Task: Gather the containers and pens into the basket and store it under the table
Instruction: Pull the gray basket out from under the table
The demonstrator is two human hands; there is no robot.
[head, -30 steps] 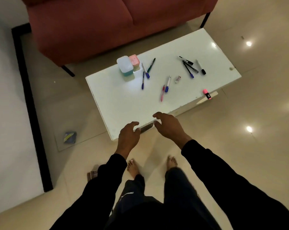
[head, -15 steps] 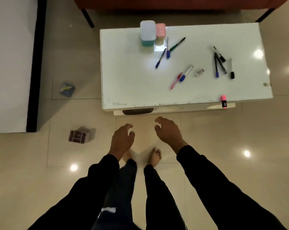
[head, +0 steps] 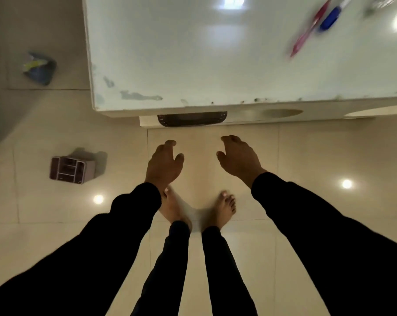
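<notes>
- Fingers [head: 170, 144] of the left hand [head: 163, 165] and fingers [head: 229, 139] of the right hand [head: 239, 158]: loosely curled and spread, holding nothing, hovering side by side over the floor [head: 306, 156] at mid-frame, just below the counter's near edge.
- Counter [head: 193, 53]: white and glossy, filling the upper frame, its near edge chipped.
- Basket [head: 191, 119]: a dark rim showing under the counter's near edge, on a pale lower shelf [head: 249, 120]. Only this strip is visible, so its depth and contents cannot be told.
- Handling, as a judgement: the basket looks like a stiff, light plastic piece. It would likely slide out if taken by the rim at both ends, one hand per side.
- Pens: a pink pen [head: 306, 33] and a blue-capped pen [head: 329, 18], both motion-blurred, lie close together at the upper right of the counter. Slim and light, apt to roll; best pinched at mid-barrel.
- Containers: not in frame.
- Also on the floor: a small compartmented organiser [head: 72, 171] at left, and a blurred blue object [head: 40, 68] at upper left.
</notes>
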